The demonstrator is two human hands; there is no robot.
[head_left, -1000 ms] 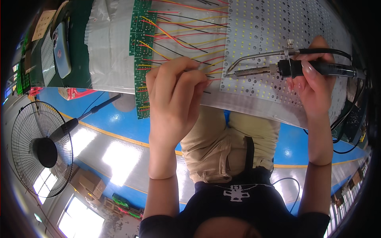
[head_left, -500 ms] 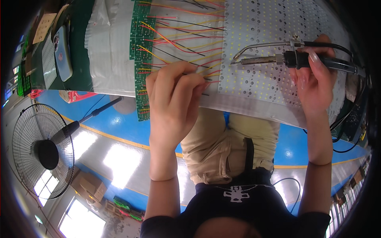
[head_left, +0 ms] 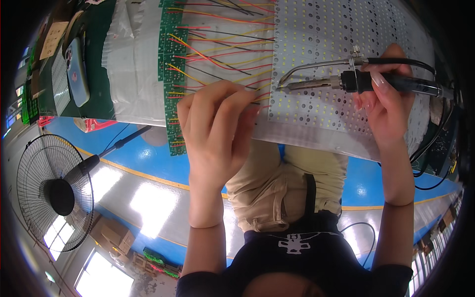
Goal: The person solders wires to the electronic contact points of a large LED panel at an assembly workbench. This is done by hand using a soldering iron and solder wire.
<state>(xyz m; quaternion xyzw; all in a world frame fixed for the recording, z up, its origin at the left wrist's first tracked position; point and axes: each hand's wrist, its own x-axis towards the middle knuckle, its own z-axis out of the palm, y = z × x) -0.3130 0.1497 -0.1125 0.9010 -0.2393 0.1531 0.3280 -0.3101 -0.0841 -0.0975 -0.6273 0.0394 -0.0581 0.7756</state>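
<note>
My right hand [head_left: 388, 106] grips a soldering iron [head_left: 363, 81] by its black handle. A thin curved metal solder-feed tube [head_left: 316, 64] is clamped above its shaft, and both tips meet near the left edge of a white LED board [head_left: 321, 34] with rows of small yellowish chips. My left hand [head_left: 215, 126] is closed in a pinch at the ends of thin wires beside that edge; its fingers partly hide which wire they hold. Red, black and yellow wires [head_left: 227, 47] run from a strip of green circuit boards [head_left: 171, 69] on the left to the LED board.
A phone [head_left: 77, 72] lies on the green table edge at the left, near white plastic sheeting [head_left: 136, 64]. Black cables [head_left: 430, 141] hang from the iron at the right. Below left, a black fan [head_left: 59, 193] stands on the blue and grey floor, by cardboard boxes [head_left: 111, 232].
The soldering iron has moved left and slightly down, its tip now closer to the LED board's left edge. My left hand stays by the wire ends, its fingers slightly shifted.
</note>
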